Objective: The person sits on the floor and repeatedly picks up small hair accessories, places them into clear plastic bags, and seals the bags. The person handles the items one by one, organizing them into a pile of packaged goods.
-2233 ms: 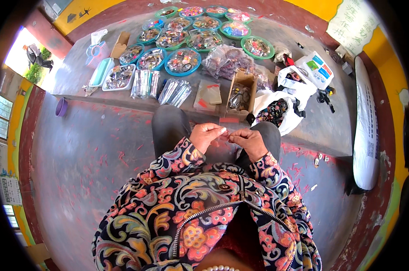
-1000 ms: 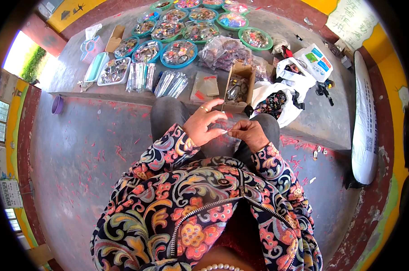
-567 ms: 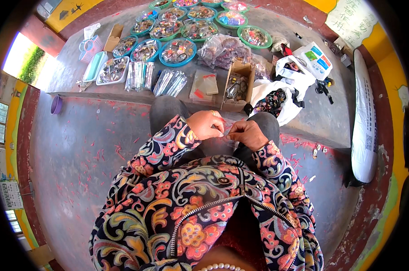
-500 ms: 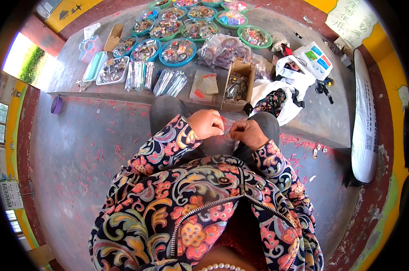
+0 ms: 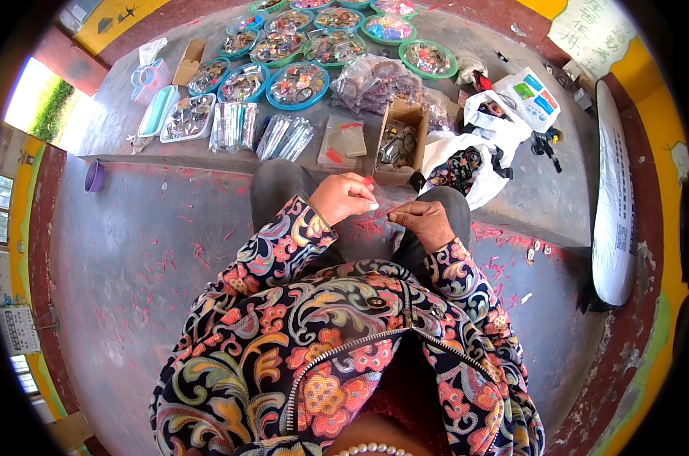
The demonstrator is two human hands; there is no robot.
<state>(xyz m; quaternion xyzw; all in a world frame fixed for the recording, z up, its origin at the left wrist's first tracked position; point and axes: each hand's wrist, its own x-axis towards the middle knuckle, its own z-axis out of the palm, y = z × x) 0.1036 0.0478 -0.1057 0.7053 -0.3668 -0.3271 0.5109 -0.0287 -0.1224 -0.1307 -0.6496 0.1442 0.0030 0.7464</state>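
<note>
My left hand (image 5: 343, 198) is raised over my lap, thumb and fingers pinched together. A red strip (image 5: 369, 183) shows at its fingertips, along with what looks like thin clear plastic; its full outline is hard to see. To its right, my right hand (image 5: 426, 225) is closed in a pinch, a little lower and apart from the left. Whatever sits between the right fingertips is too small to name. Ahead of my knees, a stack of flat clear bags (image 5: 332, 150) with red strips lies next to an open cardboard box (image 5: 410, 115) of small items.
On the raised ledge stand several round basins, one a blue basin (image 5: 298, 86), with packaged goods. Bundles of wrapped sticks (image 5: 232, 127) and a white plastic bag (image 5: 477, 199) lie near its edge. Red scraps (image 5: 200, 249) litter the floor; a purple bowl (image 5: 94, 176) stands left.
My hands were close together over the clear plastic and have moved apart. The left has risen slightly and leftward, its red strip now showing; the right has shifted little.
</note>
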